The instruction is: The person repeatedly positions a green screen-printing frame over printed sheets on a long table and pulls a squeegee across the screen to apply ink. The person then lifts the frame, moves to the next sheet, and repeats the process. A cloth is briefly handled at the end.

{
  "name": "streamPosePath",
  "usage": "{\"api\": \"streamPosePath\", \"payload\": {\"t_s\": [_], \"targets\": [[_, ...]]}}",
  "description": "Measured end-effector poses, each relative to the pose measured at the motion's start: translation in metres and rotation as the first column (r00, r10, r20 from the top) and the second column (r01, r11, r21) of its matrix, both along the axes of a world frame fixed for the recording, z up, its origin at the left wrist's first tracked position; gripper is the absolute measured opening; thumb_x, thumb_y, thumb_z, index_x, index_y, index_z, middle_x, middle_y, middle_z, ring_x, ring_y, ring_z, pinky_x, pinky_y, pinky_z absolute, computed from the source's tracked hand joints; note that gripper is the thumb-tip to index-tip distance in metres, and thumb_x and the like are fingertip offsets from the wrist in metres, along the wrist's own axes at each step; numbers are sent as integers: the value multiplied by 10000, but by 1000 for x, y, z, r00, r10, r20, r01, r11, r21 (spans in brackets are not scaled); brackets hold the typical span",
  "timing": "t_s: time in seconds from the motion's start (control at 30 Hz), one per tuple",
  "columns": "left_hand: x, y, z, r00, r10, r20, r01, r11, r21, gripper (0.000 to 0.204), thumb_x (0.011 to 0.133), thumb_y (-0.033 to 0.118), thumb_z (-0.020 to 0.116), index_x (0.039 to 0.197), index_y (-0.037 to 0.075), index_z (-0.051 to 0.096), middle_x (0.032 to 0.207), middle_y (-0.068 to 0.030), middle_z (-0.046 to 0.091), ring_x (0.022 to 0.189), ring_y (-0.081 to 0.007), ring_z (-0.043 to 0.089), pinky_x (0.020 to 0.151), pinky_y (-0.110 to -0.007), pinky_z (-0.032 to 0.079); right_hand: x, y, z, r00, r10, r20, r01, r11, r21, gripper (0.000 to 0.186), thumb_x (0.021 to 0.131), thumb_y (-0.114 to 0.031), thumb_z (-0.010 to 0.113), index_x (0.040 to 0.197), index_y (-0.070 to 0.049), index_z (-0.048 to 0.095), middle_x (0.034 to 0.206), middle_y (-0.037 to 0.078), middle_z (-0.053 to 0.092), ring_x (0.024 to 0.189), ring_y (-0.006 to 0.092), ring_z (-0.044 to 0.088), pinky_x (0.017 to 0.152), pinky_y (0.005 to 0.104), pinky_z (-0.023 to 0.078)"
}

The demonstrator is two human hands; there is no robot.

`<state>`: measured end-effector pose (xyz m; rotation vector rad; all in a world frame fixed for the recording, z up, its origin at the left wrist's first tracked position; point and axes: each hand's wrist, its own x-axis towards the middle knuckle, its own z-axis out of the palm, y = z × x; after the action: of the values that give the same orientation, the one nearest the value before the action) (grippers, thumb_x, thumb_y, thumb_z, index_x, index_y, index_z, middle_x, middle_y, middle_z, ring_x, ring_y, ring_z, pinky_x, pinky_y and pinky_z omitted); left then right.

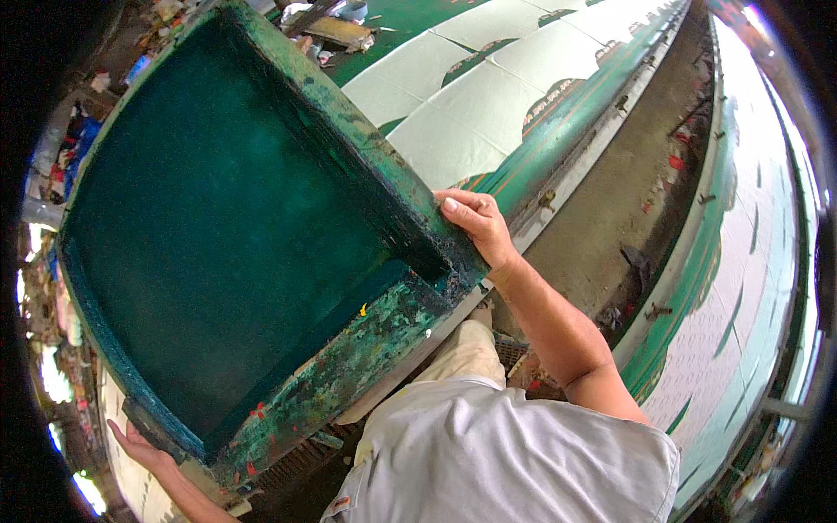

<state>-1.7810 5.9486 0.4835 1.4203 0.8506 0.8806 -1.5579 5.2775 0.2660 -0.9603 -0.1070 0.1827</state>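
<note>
A large screen printing frame [305, 383] fills the left half of the view, tilted, its mesh [209, 218] coated dark green. Its wooden sides are thick with green paint, with a few red spots and a yellow one. My right hand [475, 227] grips the frame's right corner, thumb on top and the other fingers over the outer side. At the lower left corner, my left hand [144, 449] supports the frame from its outer edge; some of its fingers are stretched out, the rest hidden by the frame.
Beyond the frame runs a long table with white fabric [471, 105] printed in green. A second long table with printed fabric [706, 322] stands at the right. Between them lies a brown floor strip [602, 200] with scraps. Clutter [340, 35] sits at the top.
</note>
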Motion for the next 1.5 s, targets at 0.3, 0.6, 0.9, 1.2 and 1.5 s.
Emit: {"api": "streamPosePath", "payload": {"t_s": [0.3, 0.6, 0.9, 1.2, 1.5], "targets": [[-27, -50, 28, 980, 197, -20, -179, 922, 342, 663, 1156, 576, 470, 1684, 178, 512, 1493, -194, 663, 1374, -309, 636, 1218, -438, 457, 42, -20, -20, 987, 123, -103, -114, 990, 86, 428, 1066, -294, 767, 1310, 56, 787, 1070, 73, 822, 906, 127, 753, 853, 298, 604], [-41, -24, -13, 986, 131, -101, -97, 952, 290, 674, 1167, 534, 466, 1768, 236, 396, 1673, -239, 484, 1508, -350, 510, 1318, -442, 314, 40, -35, 12, 995, -12, -101, -2, 992, -129, 373, 1057, -272, 786, 1282, 25, 811, 1071, 74, 830, 890, 129, 749, 837, 301, 603], [4, -47, -131, 995, 55, 85, -57, 998, 10, 681, 1159, 543, 481, 1717, 153, 473, 1628, -191, 571, 1455, -320, 572, 1283, -440, 378, 71, -89, 40, 999, -34, 25, 36, 993, -110, 327, 1057, -208, 786, 1272, 36, 816, 1053, 70, 827, 882, 133, 751, 824, 297, 599], [81, -120, -137, 981, 70, 181, -60, 996, -59, 722, 1116, 558, 581, 1652, 77, 527, 1639, -173, 536, 1425, -327, 583, 1218, -462, 448, 149, -143, 22, 967, 214, 140, -137, 896, -424, 593, 1027, -421, 742, 1459, -15, 730, 1254, 88, 794, 1144, 201, 714, 994, 366, 519], [202, -236, -190, 998, 6, 66, 0, 996, -93, 877, 1038, 665, 675, 1570, -27, 588, 1484, -166, 659, 1314, -311, 636, 1165, -451, 462, 232, -218, -36, 997, -33, -63, -4, 858, -513, 543, 1017, -417, 726, 1425, -59, 723, 1271, 77, 728, 1170, 226, 644, 1008, 400, 478]]}}
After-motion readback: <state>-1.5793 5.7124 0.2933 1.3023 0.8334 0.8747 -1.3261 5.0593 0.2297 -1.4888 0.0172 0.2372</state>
